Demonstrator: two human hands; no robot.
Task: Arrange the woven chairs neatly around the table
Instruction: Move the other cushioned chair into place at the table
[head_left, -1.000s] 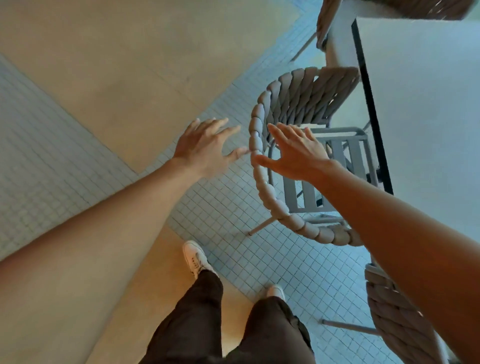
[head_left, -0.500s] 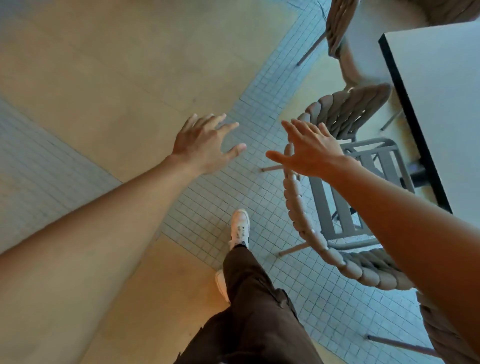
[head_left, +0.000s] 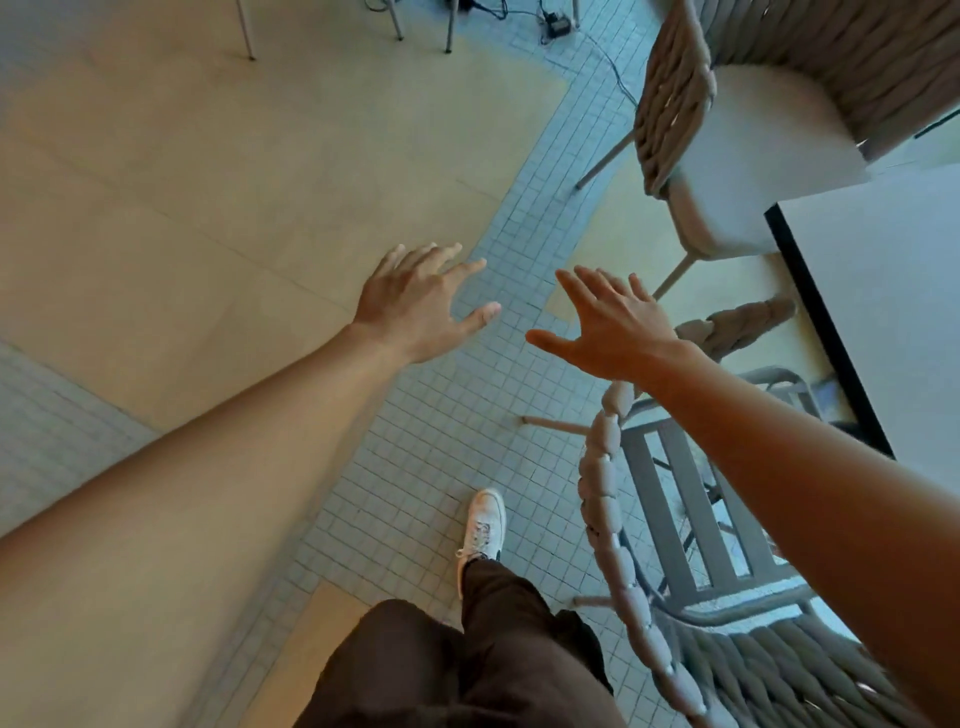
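A woven chair with a rope-wrapped curved back and a grey slatted seat stands at the lower right, tucked toward the white table with its black edge. A second woven chair with a pale seat cushion stands at the upper right, at the table's far end. My left hand is stretched out over the floor, fingers spread, holding nothing. My right hand hovers open above the near chair's back, not touching it. My right forearm hides part of that chair's seat.
The floor mixes beige slabs with a band of small grey tiles. My white shoe and dark trousers are at the bottom centre. Thin metal legs and black cables lie at the top edge.
I have stepped forward along the table: the near chair has slid down and right in view, and the cushioned chair has come into view. Both hands stay open and empty.
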